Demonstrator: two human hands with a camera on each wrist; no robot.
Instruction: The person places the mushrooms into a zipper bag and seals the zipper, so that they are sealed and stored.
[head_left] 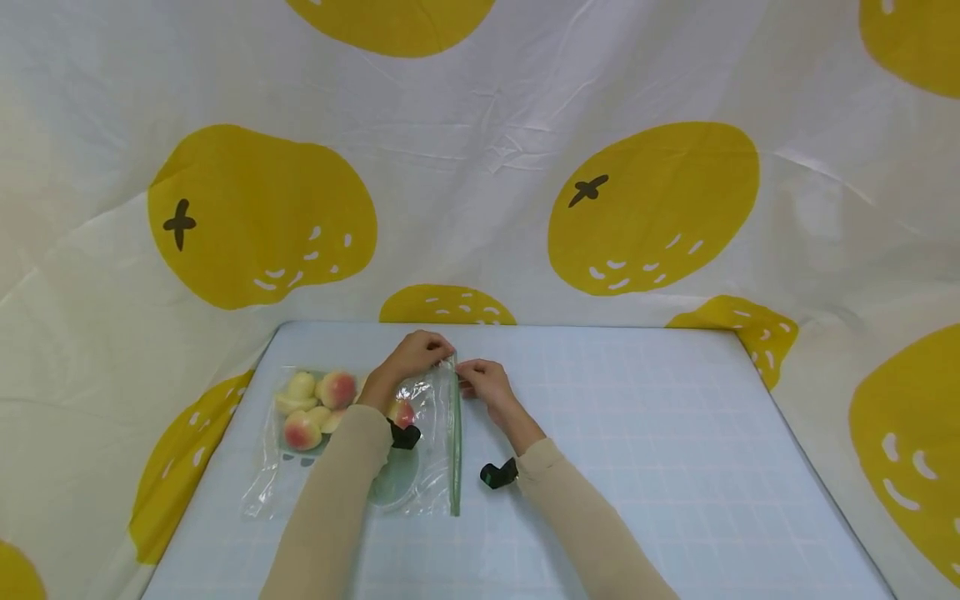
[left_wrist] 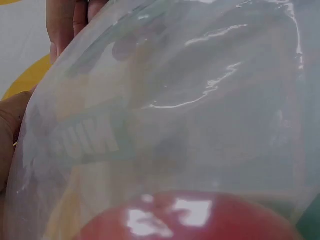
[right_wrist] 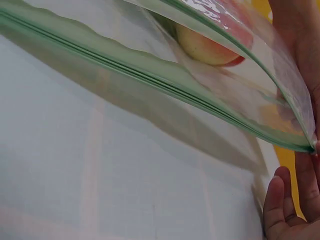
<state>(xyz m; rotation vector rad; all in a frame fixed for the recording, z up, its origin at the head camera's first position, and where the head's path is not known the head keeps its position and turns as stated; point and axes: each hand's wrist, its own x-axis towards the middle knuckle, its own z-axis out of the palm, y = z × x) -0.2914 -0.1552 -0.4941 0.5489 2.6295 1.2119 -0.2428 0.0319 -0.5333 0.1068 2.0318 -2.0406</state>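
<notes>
A clear zip bag (head_left: 262,487) lies on its side, its green zip strip (head_left: 455,454) toward the right. Inside are red-and-cream peaches (head_left: 302,431) and several pale yellow fruits (head_left: 302,384). My left hand (head_left: 417,354) pinches the bag at the far end of the strip. Close beside it, my right hand (head_left: 487,383) holds that same corner with its fingertips. The bag's mouth gapes in the right wrist view, its two green edges (right_wrist: 150,80) meeting at the corner. Plastic and a red peach (left_wrist: 190,220) fill most of the left wrist view.
The table (head_left: 637,417) has a pale blue checked cover. Behind and around it hangs a white cloth (head_left: 465,208) with large yellow fruit prints. Black wrist cameras (head_left: 498,475) sit at both wrists, the left one just above the bag.
</notes>
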